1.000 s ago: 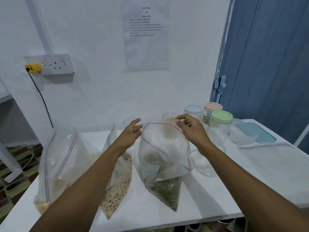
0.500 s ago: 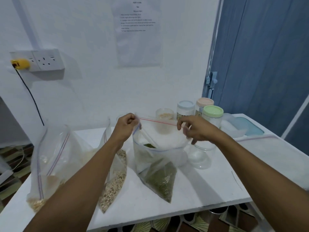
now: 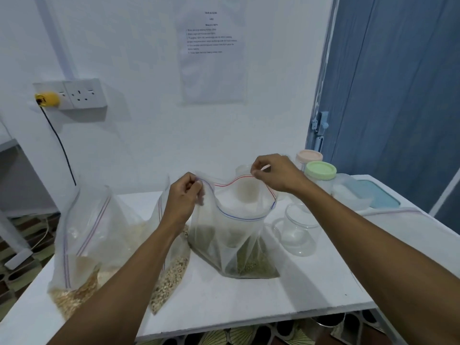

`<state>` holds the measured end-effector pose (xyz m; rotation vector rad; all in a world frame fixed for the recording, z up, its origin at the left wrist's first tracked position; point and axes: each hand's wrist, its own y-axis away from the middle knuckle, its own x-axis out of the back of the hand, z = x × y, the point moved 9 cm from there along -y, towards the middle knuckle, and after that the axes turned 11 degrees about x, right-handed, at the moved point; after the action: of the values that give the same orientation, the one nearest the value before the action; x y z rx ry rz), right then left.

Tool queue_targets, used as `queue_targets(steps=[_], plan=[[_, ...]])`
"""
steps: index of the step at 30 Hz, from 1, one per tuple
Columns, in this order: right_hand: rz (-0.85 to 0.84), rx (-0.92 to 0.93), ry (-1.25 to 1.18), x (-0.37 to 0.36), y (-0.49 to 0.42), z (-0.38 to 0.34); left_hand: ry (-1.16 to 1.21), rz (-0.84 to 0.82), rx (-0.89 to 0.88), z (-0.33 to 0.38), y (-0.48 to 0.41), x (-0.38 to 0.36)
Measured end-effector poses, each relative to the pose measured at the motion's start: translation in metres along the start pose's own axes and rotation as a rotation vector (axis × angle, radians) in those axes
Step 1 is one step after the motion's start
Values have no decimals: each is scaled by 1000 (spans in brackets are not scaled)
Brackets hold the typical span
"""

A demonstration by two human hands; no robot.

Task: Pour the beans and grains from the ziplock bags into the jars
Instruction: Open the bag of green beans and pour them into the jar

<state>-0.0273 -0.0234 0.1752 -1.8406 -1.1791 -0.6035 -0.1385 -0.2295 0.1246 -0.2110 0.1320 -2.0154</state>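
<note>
Opening the bag of green beans [image 3: 234, 240] is the step in hand; its mouth gapes between the hands. Left hand [image 3: 185, 195] pinches the rim, fingers curled tight. Right hand [image 3: 276, 174] pinches the far rim between thumb and fingertips. Next move, as judged: lift and tip into the lidless jar [image 3: 300, 230] beneath the right wrist.

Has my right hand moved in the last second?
Yes: the right hand rose, from below the green lid to level with it, pulling the bag open.
</note>
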Motion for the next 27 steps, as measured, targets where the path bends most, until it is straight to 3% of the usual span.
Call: queue_targets(steps=[4,8,10,14,19,22,27], plan=[[-228,70,-52,-21,3,-28,-50,39,-63,15,-4,-8],[-357,25,268,-20,7,-7,-77,52,-73,22,-9,-8],[-338,7,260,-9,11,5,-82,38,-82,26,-7,-11],[-245,92,-64,3,11,-20,-127,-5,-149,49,-2,-34],[-67,187,14,6,-12,-44,-111,-50,-145,56,-7,-45],[-58,133,-78,-7,-19,-44,-93,-49,-93,42,-6,-36],[-72,190,-10,-25,-29,-62,-79,-34,-95,46,-5,-28]])
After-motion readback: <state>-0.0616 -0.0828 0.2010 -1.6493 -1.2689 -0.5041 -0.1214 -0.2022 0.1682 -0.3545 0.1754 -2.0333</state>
